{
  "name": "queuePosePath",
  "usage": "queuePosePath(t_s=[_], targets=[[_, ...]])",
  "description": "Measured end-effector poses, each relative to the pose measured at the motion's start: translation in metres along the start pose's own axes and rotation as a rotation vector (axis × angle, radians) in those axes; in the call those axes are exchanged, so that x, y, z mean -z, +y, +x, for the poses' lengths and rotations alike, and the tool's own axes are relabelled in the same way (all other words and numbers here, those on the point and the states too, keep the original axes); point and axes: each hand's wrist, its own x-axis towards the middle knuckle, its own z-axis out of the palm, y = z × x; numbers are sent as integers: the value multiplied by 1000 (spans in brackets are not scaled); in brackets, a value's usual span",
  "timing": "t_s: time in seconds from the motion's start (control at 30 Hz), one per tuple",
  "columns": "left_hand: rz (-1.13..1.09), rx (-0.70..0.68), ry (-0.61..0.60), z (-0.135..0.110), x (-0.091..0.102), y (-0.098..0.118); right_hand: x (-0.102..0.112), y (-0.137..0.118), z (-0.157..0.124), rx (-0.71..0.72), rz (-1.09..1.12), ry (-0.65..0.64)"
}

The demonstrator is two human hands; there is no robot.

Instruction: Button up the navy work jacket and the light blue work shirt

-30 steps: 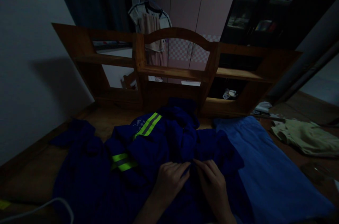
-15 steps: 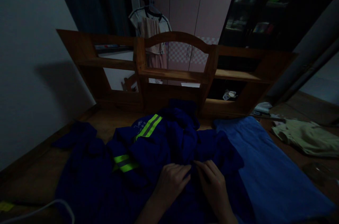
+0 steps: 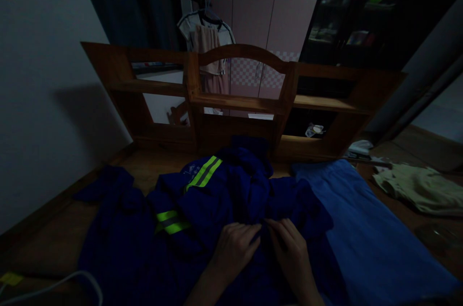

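**Item 1: jacket** (image 3: 202, 200). Dark blue work jacket w/ two bright yellow-green stripes (image 3: 204, 172). Lies in front of the person on a wooden floor (image 3: 152, 163), mid-frame. Condition: rumpled, bunched at the centre and top, one sleeve thrown out to the left. Not flat and not folded.

**Item 2: left hand** (image 3: 233, 248). Rests palm down on the jacket's middle. Fingers (image 3: 249, 229) are bent inward and pressed together, pinching a fold of the blue cloth (light is poor, so the exact edge can't be made out).

**Item 3: right hand** (image 3: 291, 250). Just beside the left, fingertips nearly touching it. Fingers (image 3: 277, 226) are curled and pinching the same ridge of cloth.

**Progress, est.:** both hands are at the centre seam area and the cloth is gathered there. Nothing looks smoothed or squared, and sleeve and hem are loose. Most of the handling seems undone.

**Surroundings:**
- light blue cloth (image 3: 361, 229), spread flat, touching the jacket's right side
- olive garment (image 3: 419, 190), crumpled, well apart at far right
- wooden shelf unit (image 3: 238, 101), upright behind the jacket
- white cable (image 3: 72, 279), lower left, near a small yellow scrap (image 3: 10, 278)
- clothes on a hanger (image 3: 208, 40), in the background by a pale wardrobe (image 3: 260, 6)
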Motion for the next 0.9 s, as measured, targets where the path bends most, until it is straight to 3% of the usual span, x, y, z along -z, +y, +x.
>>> queuePosePath(t_s=[0.4,0.9], targets=[[7,-47,-15,5,11,4,-3,5,-3,11,13,35],[-68,-50,5,2,4,0,-3,3,-1,34,14,46]])
